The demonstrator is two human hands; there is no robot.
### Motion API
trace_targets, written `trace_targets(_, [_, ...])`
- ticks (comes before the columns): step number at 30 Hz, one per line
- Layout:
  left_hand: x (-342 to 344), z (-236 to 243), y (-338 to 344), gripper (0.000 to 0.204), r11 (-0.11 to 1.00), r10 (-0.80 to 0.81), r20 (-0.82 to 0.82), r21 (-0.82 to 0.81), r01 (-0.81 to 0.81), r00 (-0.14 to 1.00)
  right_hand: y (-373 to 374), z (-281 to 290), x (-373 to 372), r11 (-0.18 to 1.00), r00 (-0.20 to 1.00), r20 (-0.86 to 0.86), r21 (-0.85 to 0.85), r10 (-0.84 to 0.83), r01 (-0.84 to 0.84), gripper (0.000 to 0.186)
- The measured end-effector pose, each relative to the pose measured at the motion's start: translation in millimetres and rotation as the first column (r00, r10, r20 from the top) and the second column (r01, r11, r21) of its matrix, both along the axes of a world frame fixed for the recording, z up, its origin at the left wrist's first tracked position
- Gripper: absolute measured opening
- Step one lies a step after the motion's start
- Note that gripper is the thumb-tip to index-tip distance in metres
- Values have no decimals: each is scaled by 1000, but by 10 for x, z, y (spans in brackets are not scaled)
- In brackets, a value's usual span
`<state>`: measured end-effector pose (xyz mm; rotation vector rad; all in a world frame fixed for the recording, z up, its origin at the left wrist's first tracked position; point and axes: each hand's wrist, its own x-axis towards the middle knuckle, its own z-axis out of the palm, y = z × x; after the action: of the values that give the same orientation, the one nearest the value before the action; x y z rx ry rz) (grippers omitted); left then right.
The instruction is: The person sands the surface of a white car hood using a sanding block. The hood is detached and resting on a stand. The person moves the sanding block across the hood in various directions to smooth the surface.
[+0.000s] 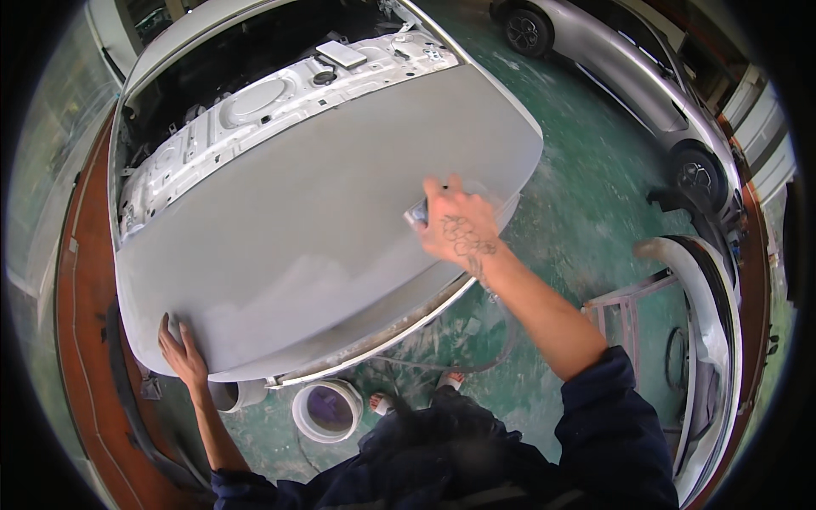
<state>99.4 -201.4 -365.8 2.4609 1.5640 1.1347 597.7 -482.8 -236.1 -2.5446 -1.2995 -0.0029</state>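
A car's grey trunk lid [323, 195] spreads in front of me, its matt surface streaked with paler, cloudy patches toward the near edge. My right hand [461, 225] is closed over a small sanding block [416, 214] on the right part of the lid. Only the block's left end shows, pale with a bluish-dark part; the rest is under my palm. At the lid's near left corner, my left hand [182, 354] lies with its fingers stretched out on the surface, holding nothing.
Below the car's rear edge, a white bucket [327, 411] with murky liquid stands on the green floor [476, 340]. A detached bumper [710, 365] and a metal frame [629, 314] stand at right. Farther off is a silver car [620, 68]. A white box [341, 55] lies beyond the lid.
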Motion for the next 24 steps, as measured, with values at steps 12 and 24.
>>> trace_targets(12, [33, -3, -27, 52, 1000, 21, -40, 12, -21, 999, -205, 13, 706, 979, 977, 81, -33, -196, 199, 49])
trace_targets(24, [-114, -32, 63, 53, 1000, -13, -57, 8, 13, 998, 125, -59, -883, 968, 958, -139, 61, 250, -244, 47])
